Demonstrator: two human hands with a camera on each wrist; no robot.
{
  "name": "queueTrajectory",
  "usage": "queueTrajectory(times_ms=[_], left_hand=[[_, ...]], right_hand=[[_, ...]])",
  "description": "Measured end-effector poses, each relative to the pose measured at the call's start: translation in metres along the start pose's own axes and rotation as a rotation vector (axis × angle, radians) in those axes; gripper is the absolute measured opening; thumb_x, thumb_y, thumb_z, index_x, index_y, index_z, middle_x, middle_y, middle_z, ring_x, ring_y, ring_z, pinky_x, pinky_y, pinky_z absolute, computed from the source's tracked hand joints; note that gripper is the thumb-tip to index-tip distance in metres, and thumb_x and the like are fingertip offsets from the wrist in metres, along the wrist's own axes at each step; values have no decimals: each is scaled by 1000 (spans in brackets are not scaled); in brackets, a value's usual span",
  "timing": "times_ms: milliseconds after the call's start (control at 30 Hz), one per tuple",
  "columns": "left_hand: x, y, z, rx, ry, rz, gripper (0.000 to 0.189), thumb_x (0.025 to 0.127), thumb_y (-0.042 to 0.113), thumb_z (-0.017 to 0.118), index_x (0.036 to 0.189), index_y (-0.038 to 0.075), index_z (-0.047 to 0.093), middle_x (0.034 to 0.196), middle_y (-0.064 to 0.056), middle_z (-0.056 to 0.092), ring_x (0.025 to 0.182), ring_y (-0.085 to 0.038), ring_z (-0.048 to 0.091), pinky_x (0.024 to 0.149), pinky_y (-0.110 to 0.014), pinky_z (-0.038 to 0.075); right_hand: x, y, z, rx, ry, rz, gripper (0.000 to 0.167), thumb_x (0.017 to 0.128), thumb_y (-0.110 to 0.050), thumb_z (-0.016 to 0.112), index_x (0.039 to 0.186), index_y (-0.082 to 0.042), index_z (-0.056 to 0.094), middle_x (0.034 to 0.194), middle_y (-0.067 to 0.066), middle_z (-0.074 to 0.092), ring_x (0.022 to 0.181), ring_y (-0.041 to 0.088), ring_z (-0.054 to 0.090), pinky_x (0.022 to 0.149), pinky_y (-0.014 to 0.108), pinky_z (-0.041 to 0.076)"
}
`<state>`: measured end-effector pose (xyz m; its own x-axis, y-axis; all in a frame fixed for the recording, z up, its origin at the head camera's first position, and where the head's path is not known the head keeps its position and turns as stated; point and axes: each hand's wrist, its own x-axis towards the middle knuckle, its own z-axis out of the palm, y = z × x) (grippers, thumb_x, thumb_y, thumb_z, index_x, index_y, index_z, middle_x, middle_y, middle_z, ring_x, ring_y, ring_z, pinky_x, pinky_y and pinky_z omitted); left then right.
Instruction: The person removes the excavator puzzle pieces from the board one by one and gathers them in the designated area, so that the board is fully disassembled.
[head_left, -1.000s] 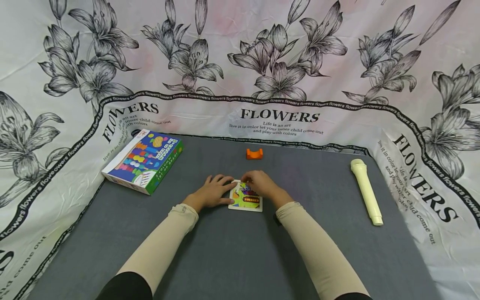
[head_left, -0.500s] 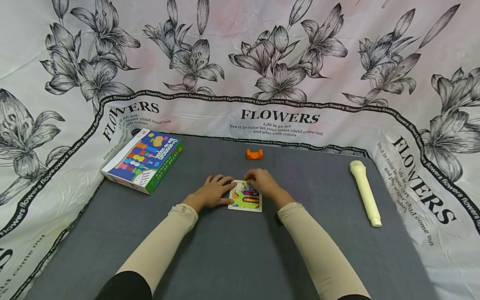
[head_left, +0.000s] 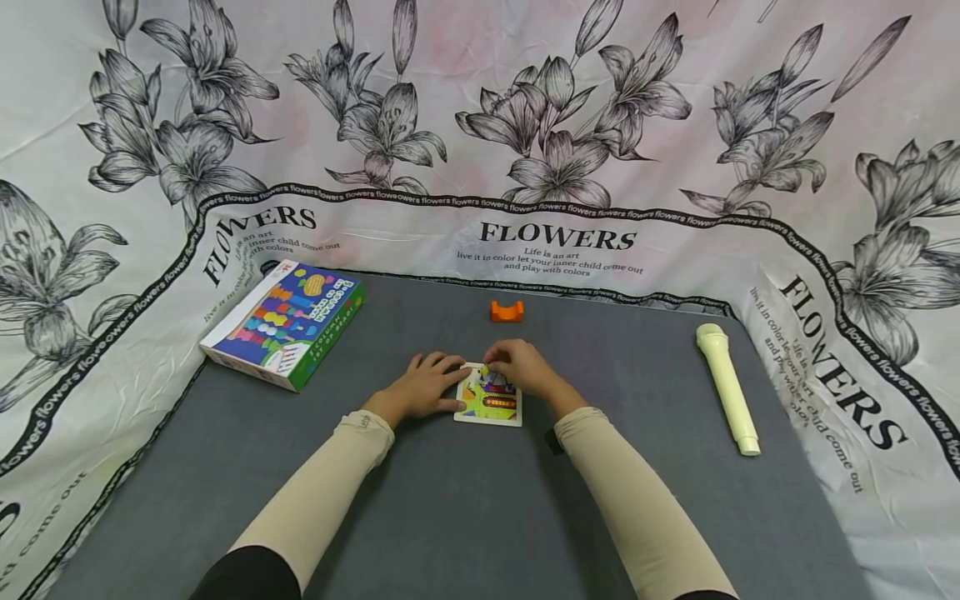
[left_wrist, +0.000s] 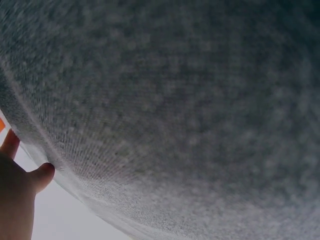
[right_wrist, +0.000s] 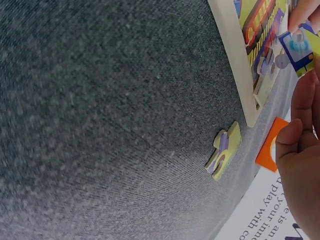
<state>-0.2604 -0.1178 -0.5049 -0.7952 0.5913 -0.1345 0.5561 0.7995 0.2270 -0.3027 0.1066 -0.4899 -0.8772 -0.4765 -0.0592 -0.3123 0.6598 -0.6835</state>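
Note:
A small jigsaw puzzle board (head_left: pixel 487 422) with a pale rim and a bright vehicle picture lies on the grey table. At its left edge is my left hand (head_left: pixel 420 388), fingers spread, with index finger and thumb touching the rim. Over the board's upper right, my right hand (head_left: pixel 525 367) pinches a puzzle piece (right_wrist: pixel 298 52) between thumb and fingers. The right wrist view shows that piece tilted above the picture, with blue and yellow-green print. Another puzzle piece (right_wrist: pixel 225 150) lies loose on the table beside the board's corner. In the left wrist view only my thumb and one finger show.
Behind the board sits an orange curved block (head_left: pixel 507 312). A colourful game box (head_left: pixel 285 321) lies at the back left. To the right is a pale yellow microphone-shaped stick (head_left: pixel 729 392). Flower-printed cloth (head_left: pixel 555 200) rises along the back and sides.
My right fingertips have shifted slightly right, then back left over the board's top with the puzzle piece. My left hand has stayed at the rim.

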Motion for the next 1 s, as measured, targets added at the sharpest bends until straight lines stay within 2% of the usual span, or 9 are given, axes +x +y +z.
queueTrajectory(times_ms=[267,400,700,833,1000], left_hand=[[3,1,2,-1,7,11,69,95,55,51,153,22,34,155,-3,33,142,-31,26,111,-64,18],[2,0,2,-15,13,11,68,95,54,53,152,21,35,155,-4,33,142,-32,25,111,-66,17],[-4,-5,3,-11,51,1,68,95,53,54,152,20,37,154,-5,34,142,-33,27,111,-66,17],[-5,-4,1,-19,53,-4,68,95,52,54,151,19,38,154,-6,34,142,-34,26,111,-66,16],[-2,1,2,-28,53,26,68,95,52,54,151,18,38,153,-7,35,141,-35,28,110,-67,18]], right_hand=[[-9,2,-11,76,9,29,14,97,-10,59,106,-4,69,104,7,69,91,18,63,81,36,52],[-17,7,-25,47,18,57,15,98,-10,58,108,-4,68,107,8,68,95,20,63,83,38,52],[-36,30,-60,-36,27,83,14,97,-7,59,104,-2,69,102,12,69,87,21,62,77,36,50],[-42,43,-66,-75,18,81,12,95,-5,60,101,0,69,100,14,71,84,21,63,74,35,50],[-50,58,-65,-117,9,116,10,93,-4,62,99,0,70,96,13,71,80,18,62,71,32,49]])
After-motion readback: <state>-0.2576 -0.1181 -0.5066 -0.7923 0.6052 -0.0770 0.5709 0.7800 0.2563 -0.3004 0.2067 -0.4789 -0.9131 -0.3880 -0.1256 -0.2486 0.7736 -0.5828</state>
